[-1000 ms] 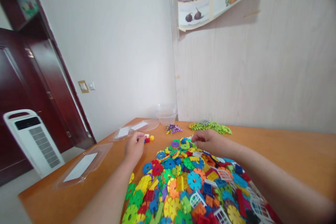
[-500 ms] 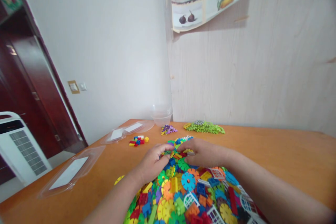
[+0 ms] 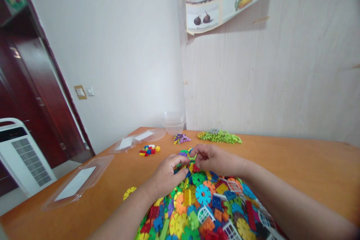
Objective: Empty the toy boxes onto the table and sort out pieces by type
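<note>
A big heap of colourful plastic building pieces [image 3: 208, 206] covers the near part of the orange table [image 3: 295, 165]. My left hand [image 3: 167, 176] rests on the heap's far edge with its fingers curled over some pieces. My right hand [image 3: 215, 159] is right beside it, fingers pinched at a small green ring-shaped piece [image 3: 192, 156] at the top of the heap. The two hands nearly touch. What my left hand's fingers hold is hidden.
Small sorted groups lie beyond: red, blue and yellow bricks [image 3: 148, 150], purple pieces [image 3: 181, 138], green pieces [image 3: 219, 136]. A clear bowl [image 3: 173, 123] stands by the wall. Two clear lids [image 3: 80, 180] [image 3: 137, 139] lie at the left. One yellow disc [image 3: 129, 192] lies apart.
My left hand came back from the small brick group to the heap a second ago. Since half a second ago both hands have closed in, and my right hand has pinched a green piece.
</note>
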### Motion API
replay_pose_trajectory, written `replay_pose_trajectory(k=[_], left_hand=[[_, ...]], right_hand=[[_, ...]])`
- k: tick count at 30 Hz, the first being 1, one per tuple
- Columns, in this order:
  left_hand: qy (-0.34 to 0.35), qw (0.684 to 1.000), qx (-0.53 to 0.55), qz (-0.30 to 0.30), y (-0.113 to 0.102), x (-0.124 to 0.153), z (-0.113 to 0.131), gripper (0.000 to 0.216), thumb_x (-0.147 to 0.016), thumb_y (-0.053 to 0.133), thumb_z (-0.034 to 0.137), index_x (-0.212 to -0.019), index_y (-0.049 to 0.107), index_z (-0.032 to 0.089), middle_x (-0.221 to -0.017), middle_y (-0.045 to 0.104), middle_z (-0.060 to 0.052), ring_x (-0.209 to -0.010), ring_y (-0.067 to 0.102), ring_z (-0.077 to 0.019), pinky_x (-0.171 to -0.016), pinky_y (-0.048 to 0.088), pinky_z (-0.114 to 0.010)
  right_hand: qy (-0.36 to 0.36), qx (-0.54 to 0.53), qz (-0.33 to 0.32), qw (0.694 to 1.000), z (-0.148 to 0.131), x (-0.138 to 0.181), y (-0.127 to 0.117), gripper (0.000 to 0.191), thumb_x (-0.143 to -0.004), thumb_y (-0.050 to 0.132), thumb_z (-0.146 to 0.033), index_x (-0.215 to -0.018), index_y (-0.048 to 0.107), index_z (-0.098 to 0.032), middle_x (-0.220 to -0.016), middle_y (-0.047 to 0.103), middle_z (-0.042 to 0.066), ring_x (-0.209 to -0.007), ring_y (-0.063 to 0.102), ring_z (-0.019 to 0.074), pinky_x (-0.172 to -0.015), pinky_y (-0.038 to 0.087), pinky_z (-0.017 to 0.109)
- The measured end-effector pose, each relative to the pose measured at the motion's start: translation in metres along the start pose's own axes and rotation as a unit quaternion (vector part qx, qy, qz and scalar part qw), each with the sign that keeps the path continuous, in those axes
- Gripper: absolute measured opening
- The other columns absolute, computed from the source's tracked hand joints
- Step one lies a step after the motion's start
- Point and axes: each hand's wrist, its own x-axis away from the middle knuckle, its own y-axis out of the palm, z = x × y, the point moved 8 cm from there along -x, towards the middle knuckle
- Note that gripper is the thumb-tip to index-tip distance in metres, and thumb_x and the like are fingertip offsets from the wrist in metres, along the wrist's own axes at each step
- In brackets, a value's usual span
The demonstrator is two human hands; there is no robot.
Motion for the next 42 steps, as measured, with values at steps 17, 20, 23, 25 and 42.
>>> replay_pose_trajectory(k=[17, 20, 23, 25, 42], left_hand=[[-0.037, 0.992, 0.100, 0.062, -0.015, -0.006, -0.026, 0.019, -0.080, 0.064, 0.026, -0.098, 0.064, 0.019, -0.091, 0.068, -0.003, -0.085, 0.064, -0.0156, -0.077, 0.051, -0.026], [-0.099, 0.980, 0.065, 0.157, -0.050, -0.007, -0.062, 0.019, -0.080, 0.061, 0.029, -0.095, 0.065, 0.019, -0.088, 0.070, -0.003, -0.084, 0.065, -0.0170, -0.077, 0.051, -0.027], [-0.172, 0.955, 0.001, 0.243, -0.086, 0.001, -0.101, 0.023, -0.081, 0.058, 0.030, -0.097, 0.069, 0.018, -0.093, 0.074, -0.005, -0.088, 0.067, -0.0198, -0.080, 0.051, -0.030], [-0.196, 0.944, -0.021, 0.263, -0.101, 0.006, -0.121, 0.026, -0.082, 0.055, 0.028, -0.100, 0.070, 0.018, -0.097, 0.075, -0.006, -0.091, 0.068, -0.0213, -0.081, 0.051, -0.032], [-0.241, 0.929, -0.159, 0.234, -0.108, 0.009, -0.180, 0.021, -0.076, 0.059, 0.009, -0.093, 0.066, 0.019, -0.094, 0.074, -0.006, -0.088, 0.068, -0.0183, -0.079, 0.048, -0.027]], right_hand=[[0.011, -0.076, 0.077, 0.994, -0.003, -0.003, 0.000, 0.021, -0.082, 0.063, -0.034, -0.098, 0.063, -0.020, -0.084, 0.066, 0.001, -0.074, 0.059, 0.0145, -0.064, 0.044, 0.025], [0.034, -0.049, 0.117, 0.991, 0.002, -0.003, -0.011, 0.024, -0.082, 0.061, -0.039, -0.095, 0.064, -0.019, -0.082, 0.064, 0.001, -0.075, 0.058, 0.0154, -0.064, 0.044, 0.026], [0.046, -0.028, 0.149, 0.987, 0.010, -0.003, -0.019, 0.028, -0.081, 0.061, -0.042, -0.093, 0.065, -0.017, -0.080, 0.064, 0.001, -0.074, 0.058, 0.0156, -0.065, 0.044, 0.026], [0.046, -0.017, 0.156, 0.987, 0.013, -0.004, -0.022, 0.030, -0.081, 0.060, -0.044, -0.091, 0.066, -0.017, -0.078, 0.064, 0.001, -0.071, 0.056, 0.0151, -0.065, 0.043, 0.026], [0.043, 0.024, 0.178, 0.983, 0.015, -0.004, -0.028, 0.028, -0.081, 0.057, -0.041, -0.088, 0.068, -0.017, -0.073, 0.061, 0.000, -0.067, 0.053, 0.0141, -0.062, 0.041, 0.025]])
